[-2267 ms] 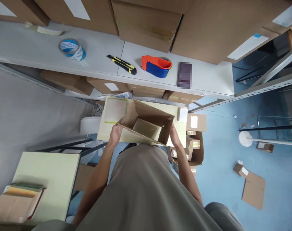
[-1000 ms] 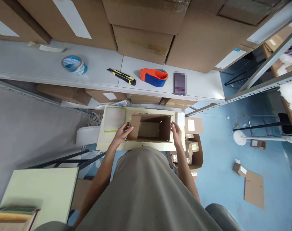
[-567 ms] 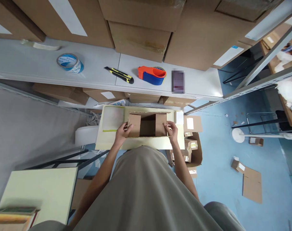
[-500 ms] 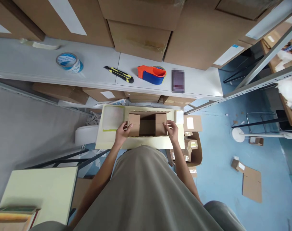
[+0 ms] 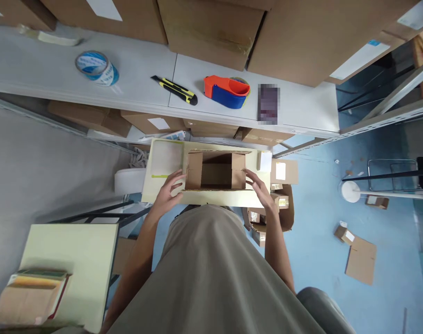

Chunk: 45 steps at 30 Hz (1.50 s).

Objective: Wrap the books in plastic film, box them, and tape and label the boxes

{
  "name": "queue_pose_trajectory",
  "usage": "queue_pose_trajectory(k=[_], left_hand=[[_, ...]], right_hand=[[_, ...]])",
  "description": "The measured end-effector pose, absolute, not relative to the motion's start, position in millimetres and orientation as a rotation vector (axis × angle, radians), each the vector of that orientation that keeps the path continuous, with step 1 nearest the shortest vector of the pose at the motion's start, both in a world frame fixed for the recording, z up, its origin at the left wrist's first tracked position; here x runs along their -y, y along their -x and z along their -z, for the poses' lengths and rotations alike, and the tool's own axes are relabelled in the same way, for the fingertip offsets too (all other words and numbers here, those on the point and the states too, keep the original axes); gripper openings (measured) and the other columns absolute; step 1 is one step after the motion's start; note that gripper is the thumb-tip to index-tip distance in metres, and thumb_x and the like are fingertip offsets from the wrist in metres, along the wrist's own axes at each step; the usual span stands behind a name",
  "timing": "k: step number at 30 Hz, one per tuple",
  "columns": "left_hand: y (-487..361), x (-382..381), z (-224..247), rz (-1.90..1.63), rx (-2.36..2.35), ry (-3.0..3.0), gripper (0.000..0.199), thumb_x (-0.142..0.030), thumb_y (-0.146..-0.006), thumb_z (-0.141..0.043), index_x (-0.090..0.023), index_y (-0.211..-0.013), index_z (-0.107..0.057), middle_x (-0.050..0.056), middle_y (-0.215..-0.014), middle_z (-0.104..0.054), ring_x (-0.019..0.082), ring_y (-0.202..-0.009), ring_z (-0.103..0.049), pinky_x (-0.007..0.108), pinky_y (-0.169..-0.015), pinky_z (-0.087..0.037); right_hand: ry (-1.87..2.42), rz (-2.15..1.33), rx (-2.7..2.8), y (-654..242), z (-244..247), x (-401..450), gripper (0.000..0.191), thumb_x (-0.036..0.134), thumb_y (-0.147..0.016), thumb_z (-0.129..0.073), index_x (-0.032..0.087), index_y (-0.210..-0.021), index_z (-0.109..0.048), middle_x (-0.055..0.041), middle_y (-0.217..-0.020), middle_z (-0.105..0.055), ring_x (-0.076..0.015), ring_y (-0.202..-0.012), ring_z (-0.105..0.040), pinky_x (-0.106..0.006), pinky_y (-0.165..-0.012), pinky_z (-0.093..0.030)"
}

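An open-topped cardboard box sits on the pale yellow table in front of me. Its short end flaps are folded inward, and the dark inside shows between them. My left hand is at the box's left end, fingers apart, the fingertips close to the cardboard. At the right end is my right hand, also with spread fingers, its fingertips at the box's edge. Neither hand grips the box. Whether the fingertips still touch it I cannot tell.
On the grey shelf lie a tape roll, a box cutter, an orange-and-blue tape dispenser and a blurred-out item. A carton of small boxes stands right of the table.
Both hands have let go of the box's end flaps and opened outward, left hand to the left and right hand to the right. The camera view has shifted slightly.
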State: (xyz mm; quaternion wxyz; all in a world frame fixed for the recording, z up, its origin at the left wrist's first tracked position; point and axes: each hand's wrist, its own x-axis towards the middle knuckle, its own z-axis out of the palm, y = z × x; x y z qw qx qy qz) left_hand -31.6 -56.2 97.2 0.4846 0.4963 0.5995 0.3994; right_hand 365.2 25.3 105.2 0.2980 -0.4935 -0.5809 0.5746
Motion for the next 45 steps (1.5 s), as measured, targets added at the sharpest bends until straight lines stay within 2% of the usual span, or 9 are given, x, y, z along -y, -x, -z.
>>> queue_pose_trajectory(k=[8,13,19,25,28,31,35,39,45], left_hand=[[20,34,-102,-0.864,-1.521,-1.428,0.059,-0.041,-0.089,-0.072,-0.026,-0.146,-0.067,0.014,-0.162,-0.05,0.035,-0.138,-0.061,0.05,-0.109,-0.059],[16,23,-101,-0.876,-1.589,-1.592,0.052,-0.047,-0.095,-0.071,-0.025,-0.142,-0.069,0.013,-0.154,-0.055,0.032,-0.136,-0.061,0.049,-0.117,-0.053],[14,16,-89,-0.902,-1.59,-1.674,0.032,-0.052,-0.095,-0.071,-0.022,-0.085,-0.073,0.014,-0.13,-0.061,0.034,-0.125,-0.065,0.049,-0.117,-0.051],[12,17,-75,-0.942,-1.801,-1.481,0.065,-0.044,-0.095,-0.073,-0.022,-0.153,-0.052,0.017,-0.145,-0.054,0.025,-0.104,-0.071,0.046,-0.101,-0.06],[13,7,-85,-1.01,-1.771,-1.523,0.109,-0.041,-0.087,-0.085,-0.025,-0.173,-0.02,0.023,-0.171,-0.028,0.034,-0.135,-0.062,0.049,-0.112,-0.056],[14,-9,-103,-0.982,-1.659,-1.724,0.107,-0.041,-0.084,-0.088,-0.025,-0.172,-0.028,0.019,-0.178,-0.021,0.042,-0.161,-0.033,0.057,-0.13,-0.037],[14,-19,-115,-0.888,-1.581,-1.867,0.084,-0.035,-0.088,-0.085,-0.029,-0.163,-0.048,0.014,-0.166,-0.044,0.039,-0.16,-0.037,0.056,-0.135,-0.029],[13,-9,-105,-0.835,-1.596,-1.874,0.055,-0.035,-0.097,-0.075,-0.031,-0.15,-0.062,0.012,-0.156,-0.055,0.036,-0.15,-0.049,0.052,-0.13,-0.038],[9,0,-87,-0.877,-1.642,-1.775,0.037,-0.044,-0.103,-0.066,-0.028,-0.135,-0.074,0.01,-0.154,-0.059,0.034,-0.141,-0.058,0.049,-0.125,-0.044]], right_hand=[[1.259,-1.538,1.554,-367,-99,-27,0.112,0.101,-0.069,-0.064,0.028,-0.154,-0.064,-0.0141,-0.173,-0.043,-0.0402,-0.16,-0.04,-0.056,-0.126,-0.044],[1.447,-1.194,1.634,-354,-100,-39,0.074,0.082,-0.092,-0.064,0.026,-0.14,-0.076,-0.0149,-0.158,-0.061,-0.0364,-0.149,-0.055,-0.054,-0.124,-0.045],[1.464,-1.204,1.664,-352,-99,-36,0.055,0.074,-0.095,-0.067,0.026,-0.118,-0.084,-0.0144,-0.145,-0.068,-0.035,-0.138,-0.063,-0.049,-0.107,-0.059],[1.646,-1.129,1.506,-344,-90,-31,0.079,0.071,-0.09,-0.074,0.026,-0.155,-0.06,-0.0138,-0.128,-0.073,-0.0263,-0.099,-0.071,-0.041,-0.082,-0.064],[1.661,-1.113,1.528,-340,-89,-33,0.086,0.07,-0.09,-0.073,0.027,-0.161,-0.051,-0.0134,-0.128,-0.072,-0.0254,-0.094,-0.071,-0.04,-0.076,-0.063],[1.662,-1.076,1.556,-338,-93,-33,0.087,0.071,-0.088,-0.075,0.028,-0.16,-0.051,-0.0122,-0.128,-0.074,-0.0254,-0.092,-0.072,-0.039,-0.074,-0.062],[1.706,-0.884,1.463,-338,-101,-27,0.057,0.072,-0.091,-0.072,0.023,-0.12,-0.074,-0.0107,-0.11,-0.078,-0.0242,-0.085,-0.073,-0.038,-0.073,-0.06],[1.804,-0.783,1.323,-345,-102,-23,0.057,0.071,-0.099,-0.061,0.022,-0.072,-0.065,-0.0034,-0.065,-0.067,-0.0203,-0.063,-0.067,-0.033,-0.065,-0.054],[1.64,-0.917,1.393,-347,-97,-30,0.065,0.069,-0.107,-0.04,0.022,-0.147,-0.061,-0.0133,-0.116,-0.079,-0.0243,-0.093,-0.077,-0.039,-0.08,-0.062]])
